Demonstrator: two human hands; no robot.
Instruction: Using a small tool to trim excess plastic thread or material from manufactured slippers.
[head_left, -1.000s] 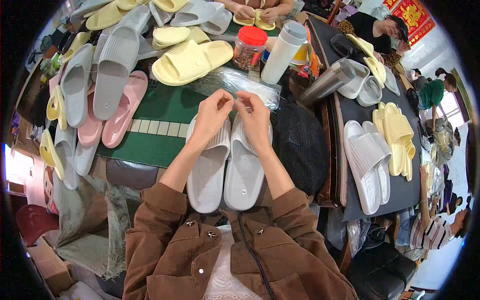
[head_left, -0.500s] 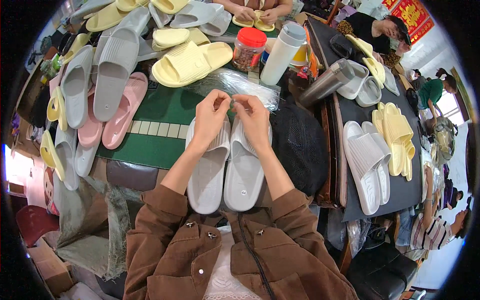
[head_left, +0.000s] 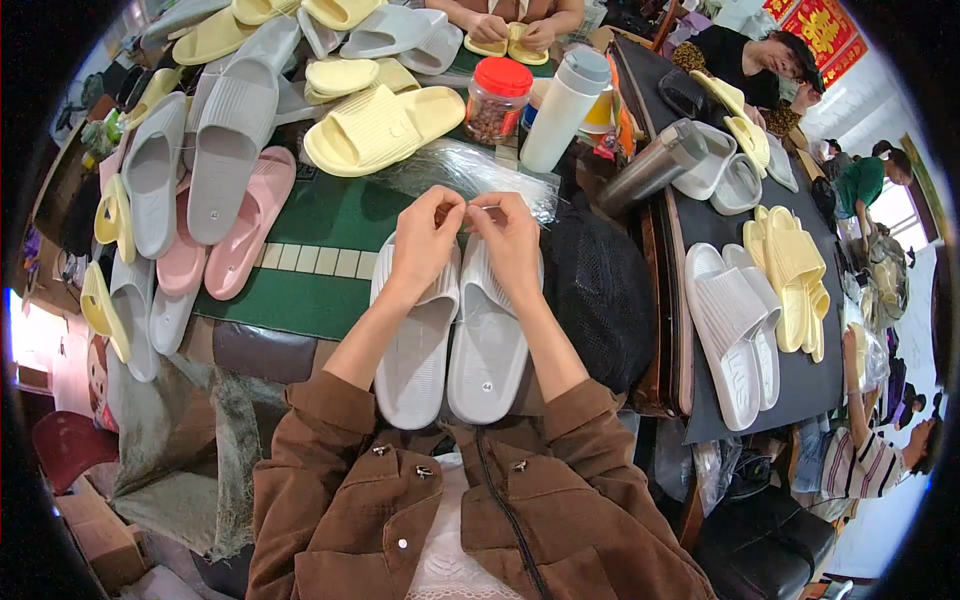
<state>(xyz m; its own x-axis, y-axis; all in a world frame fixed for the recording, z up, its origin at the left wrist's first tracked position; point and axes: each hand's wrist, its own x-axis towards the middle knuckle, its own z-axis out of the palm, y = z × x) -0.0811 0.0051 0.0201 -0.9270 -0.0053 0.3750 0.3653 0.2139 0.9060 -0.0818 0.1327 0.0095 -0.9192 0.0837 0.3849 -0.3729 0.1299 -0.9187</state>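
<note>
A pair of grey ribbed slide slippers, the left one point(head_left: 412, 350) and the right one point(head_left: 487, 355), lies side by side in front of me, toes pointing away. Over their toe ends, my left hand point(head_left: 428, 238) and my right hand point(head_left: 505, 240) are both in a pinch, fingertips almost meeting. Whatever is between the fingers is too small or hidden to make out. Just beyond my fingers, a bundle of thin clear plastic strands point(head_left: 440, 166) rests on the green mat point(head_left: 325, 308).
Grey, pink and yellow slippers point(head_left: 385, 130) pile up at left and back. A red-lidded jar point(head_left: 497, 100), a white bottle point(head_left: 566, 112) and a steel tumbler point(head_left: 655, 165) stand beyond. A black mesh bag point(head_left: 597, 290) sits right. Across the table, another person's hands point(head_left: 512, 35) hold yellow slippers.
My hands have dropped very slightly toward me, still pinched. A small dark spot seen between my fingertips before no longer shows. The slippers under my hands stay put.
</note>
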